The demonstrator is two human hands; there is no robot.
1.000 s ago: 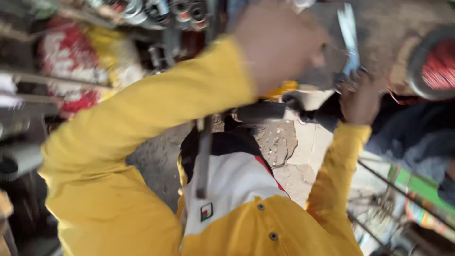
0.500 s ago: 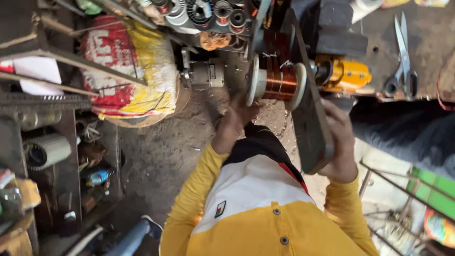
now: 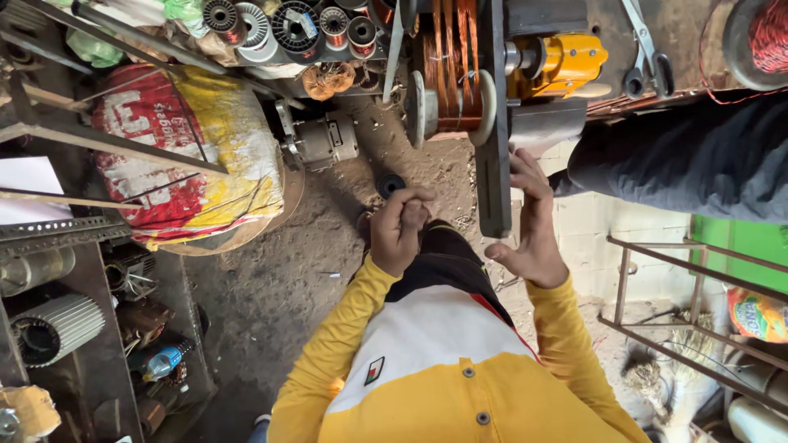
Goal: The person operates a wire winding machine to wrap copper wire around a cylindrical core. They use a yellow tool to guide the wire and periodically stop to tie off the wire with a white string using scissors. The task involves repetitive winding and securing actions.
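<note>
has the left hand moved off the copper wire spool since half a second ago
Yes. The left hand was up against the copper wire spool; now it is closed in a fist lower down, clear of the spool, near the person's chest.

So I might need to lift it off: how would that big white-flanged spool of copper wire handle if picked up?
The white-flanged spool of copper wire is probably heavy for its size, since it looks densely wound with metal. Its round flanges suggest it would roll if laid on its side. The smooth plastic rims may be somewhat slippery, so gripping both flanges seems wise.
</note>
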